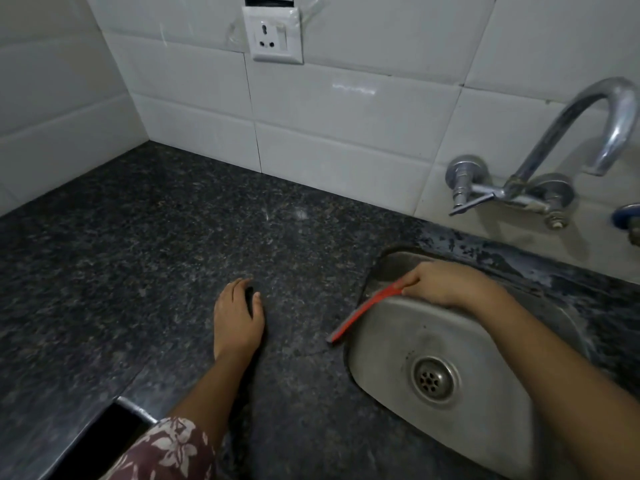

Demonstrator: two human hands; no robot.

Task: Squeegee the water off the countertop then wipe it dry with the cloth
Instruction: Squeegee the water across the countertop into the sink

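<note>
1. Dark speckled countertop [138,258] runs beside a steel sink [450,341] under white tiles.
2. Right hand [446,284] pinches the red squeegee [363,311], blade at the sink's left rim.
3. Left hand [239,317] rests flat, fingers spread.

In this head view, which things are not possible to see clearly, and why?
- Squeegee handle: covered by the right hand.
- Cloth: nowhere in the frame.
- Water on the countertop: dark speckled stone and dim light hide any film.
- Tap spout and a blue object: cut off by the right edge.
</note>
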